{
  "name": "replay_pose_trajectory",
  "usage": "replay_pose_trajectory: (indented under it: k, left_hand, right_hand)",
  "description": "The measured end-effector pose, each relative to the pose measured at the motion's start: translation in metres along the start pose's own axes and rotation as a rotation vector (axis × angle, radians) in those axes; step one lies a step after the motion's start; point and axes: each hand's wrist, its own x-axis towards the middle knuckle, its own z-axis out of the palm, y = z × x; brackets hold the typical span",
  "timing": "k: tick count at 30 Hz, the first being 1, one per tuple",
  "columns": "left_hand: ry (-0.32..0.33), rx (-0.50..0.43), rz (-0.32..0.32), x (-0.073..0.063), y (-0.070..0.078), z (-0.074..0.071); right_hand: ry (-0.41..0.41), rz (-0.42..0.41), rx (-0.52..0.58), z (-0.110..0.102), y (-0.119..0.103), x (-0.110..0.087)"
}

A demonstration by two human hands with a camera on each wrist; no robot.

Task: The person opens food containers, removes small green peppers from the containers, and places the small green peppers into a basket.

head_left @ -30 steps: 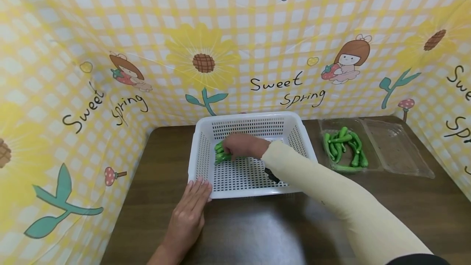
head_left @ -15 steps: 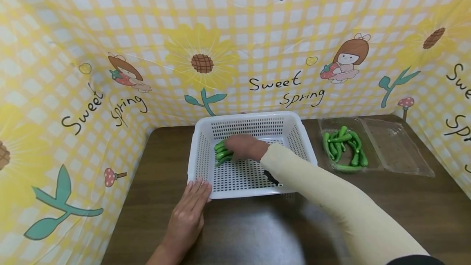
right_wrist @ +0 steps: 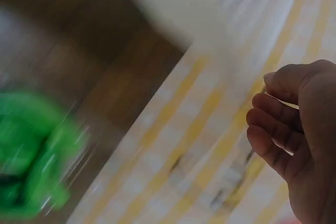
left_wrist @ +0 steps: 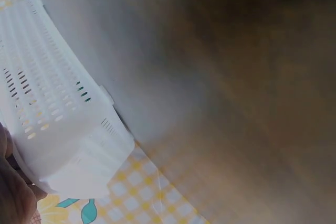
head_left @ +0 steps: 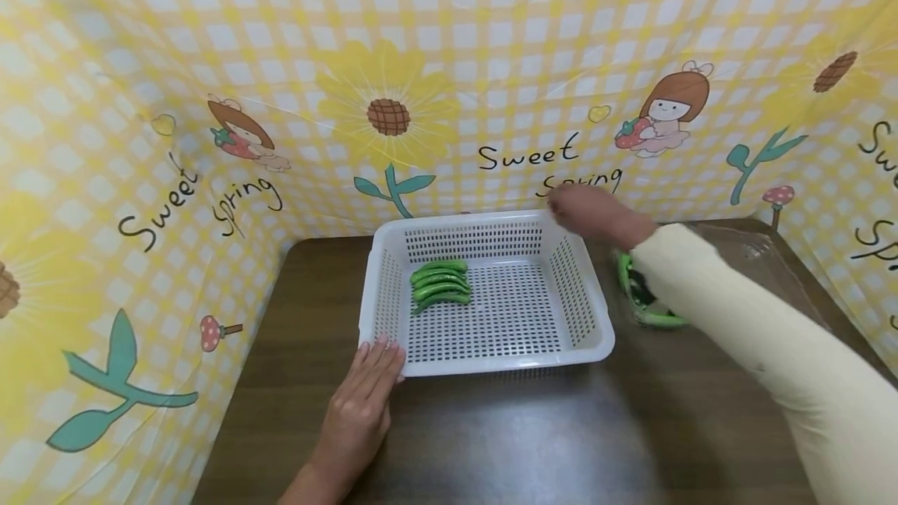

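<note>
My left hand [head_left: 354, 407] rests with extended fingers on the front left corner of a white perforated plastic basket [head_left: 491, 367]. Several long green peppers [head_left: 440, 284] lie side by side at the left of its floor. Over the basket's back right corner is my right hand [head_left: 589, 213]. Its fingers [right_wrist: 270, 114] are loosely bent in the right wrist view, with nothing between them. Further right, more green peppers [head_left: 662, 319] sit in a clear plastic box, mostly hidden by my right forearm. They look blurred in the right wrist view.
The box's clear lid [head_left: 761, 252] lies folded out at the back right. A brown wooden table [head_left: 491, 443] bears everything. Yellow checked cloth [head_left: 449, 84] hangs close behind the basket and along both sides.
My right hand has let go of the green peppers at the basket's left and moved right and up. The row of peppers is now uncovered. My left hand has stayed put.
</note>
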Motion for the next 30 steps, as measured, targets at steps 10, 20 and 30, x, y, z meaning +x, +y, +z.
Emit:
replay_pose_trajectory:
  k: [10,20,30]
  left_hand:
    - [0.018,-0.004,0.01,0.001,0.001,0.0]
    - [0.002,-0.004,-0.007,0.0,-0.001,0.0]
    - [-0.011,0.009,-0.01,0.0,-0.001,0.0]
  right_hand:
    - [-0.066,0.014,0.005,0.033,0.104,-0.096]
    - [0.003,-0.052,-0.052,0.072,0.118,-0.124]
    - [0.055,-0.014,-0.056,0.08,0.114,-0.118]
